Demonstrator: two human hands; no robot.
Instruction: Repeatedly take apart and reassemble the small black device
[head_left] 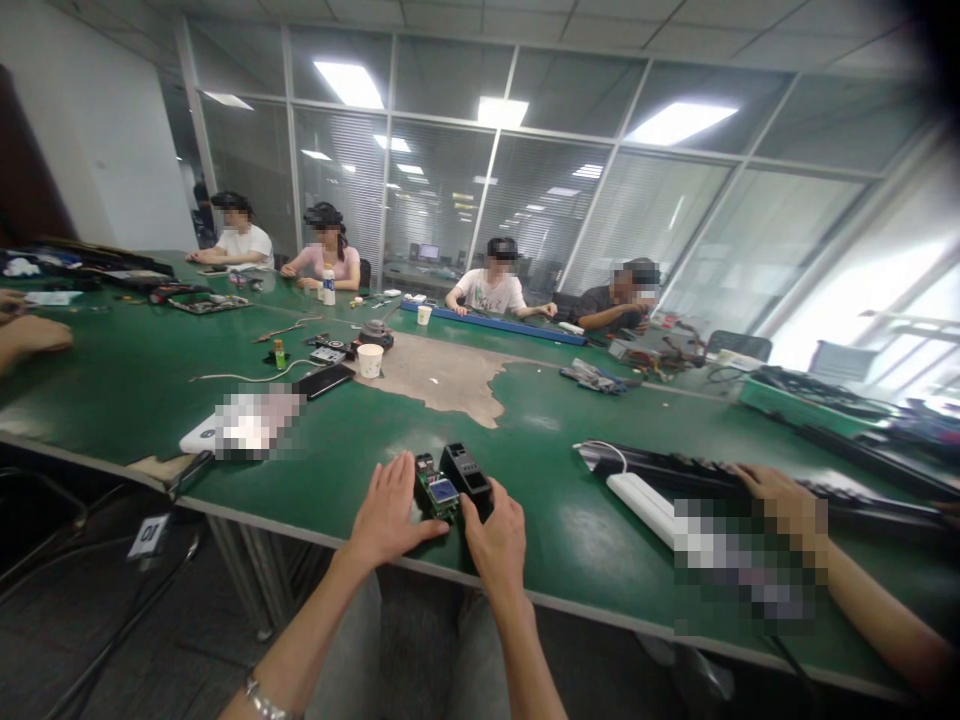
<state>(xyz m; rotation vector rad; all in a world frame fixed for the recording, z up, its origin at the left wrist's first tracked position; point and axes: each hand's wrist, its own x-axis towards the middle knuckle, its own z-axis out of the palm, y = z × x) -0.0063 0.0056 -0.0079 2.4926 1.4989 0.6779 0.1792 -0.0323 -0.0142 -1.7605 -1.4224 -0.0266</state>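
On the green table, near its front edge, a small green circuit board (pixel 439 490) with a blue-grey screen lies just left of a black plastic casing (pixel 465 470) with several small openings. My left hand (pixel 390 512) rests at the board's left side, fingers stretched and thumb reaching along its near edge. The casing's near right end is in my right hand (pixel 496 532), whose fingers are bent round it while the thumb lies toward the board. Board and casing sit side by side, close together.
A white paper cup (pixel 370 360), a black phone (pixel 324 380) and cables lie ahead left. Grey gloves (pixel 592 376) lie ahead right. A white power strip (pixel 645 510) is at right, beside another person's hand (pixel 780 500). Several people sit across the green table (pixel 555 500).
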